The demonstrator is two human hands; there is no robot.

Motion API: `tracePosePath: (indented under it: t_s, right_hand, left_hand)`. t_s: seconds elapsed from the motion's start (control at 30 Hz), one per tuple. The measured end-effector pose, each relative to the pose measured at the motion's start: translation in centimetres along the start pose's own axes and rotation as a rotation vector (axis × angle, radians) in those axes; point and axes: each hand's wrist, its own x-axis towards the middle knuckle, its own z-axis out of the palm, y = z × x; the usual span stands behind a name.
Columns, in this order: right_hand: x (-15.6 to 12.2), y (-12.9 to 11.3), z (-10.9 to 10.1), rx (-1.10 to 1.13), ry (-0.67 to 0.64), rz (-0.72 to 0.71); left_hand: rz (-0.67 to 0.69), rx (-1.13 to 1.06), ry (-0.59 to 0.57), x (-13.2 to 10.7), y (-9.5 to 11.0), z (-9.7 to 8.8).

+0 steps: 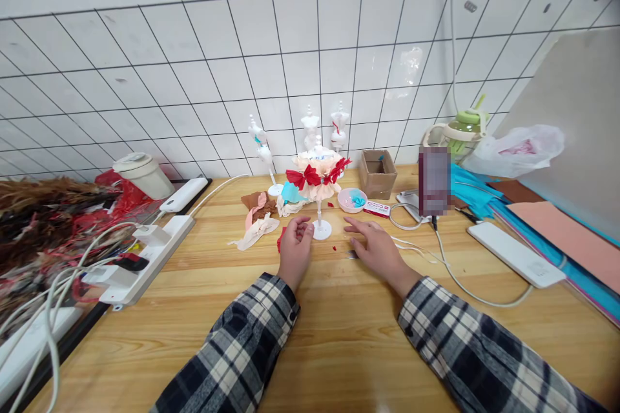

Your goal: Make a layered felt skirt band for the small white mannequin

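Note:
A small white mannequin stand (320,193) wears a peach crepe-paper skirt with red bows and stands on a round base on the wooden table (339,335). My left hand (294,246) rests on the table just left of the base, fingers curled, with a red paper scrap showing under it. My right hand (375,246) lies flat on the table right of the base, fingers stretched out toward it and holding nothing. Tiny red bits lie between the hands.
Paper scraps (259,216) lie left of the stand. Behind are more mannequins (310,129), a pink bowl (352,200), a cardboard box (378,173) and a phone on a stand (434,181). Power strips (150,251) and cables sit left; coloured paper sheets (562,239) right.

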Motion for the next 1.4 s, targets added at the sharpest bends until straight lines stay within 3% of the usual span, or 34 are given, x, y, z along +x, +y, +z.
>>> tracePosePath:
  t_s: [0.23,0.43,0.53,0.7,0.9,1.1,1.23,1.4]
  right_hand:
    - [1.1,-0.5,1.9,-0.133,-0.005,0.061]
    - [0.9,0.3,1.6,-0.141,-0.024,0.067]
    - [0.4,0.0,1.0,-0.077,0.002,0.074]
    - [-1.1,-2.7,0.6,0.279,0.147,0.032]
    - [-2.6,-5.4,0.9,0.445,0.106,-0.021]
    - [-2.7,-5.5,0.9,0.55,0.122,0.059]
    - [-2.8,-6.0,1.0,0.558,0.084,0.041]
    - [-3.0,-6.1,0.9,0.487,0.035,0.005]
  left_hand:
    - [0.017,-0.043,-0.058,-1.2,0.8,1.0]
    - [0.026,-0.027,-0.161,-2.4,2.0,0.4]
    - [-0.075,-0.099,-0.217,-3.7,2.6,-0.2]
    - [-0.404,-0.23,-0.352,-6.4,2.9,-1.3]
    - [-0.648,-0.523,-0.408,-6.9,3.2,-2.0]
    - [-0.708,-0.611,-0.391,-6.2,3.1,-2.5]
    - [-0.718,-0.703,-0.436,-6.4,3.0,-2.4]
    - [-0.724,-0.784,-0.368,-6.2,2.8,-2.3]
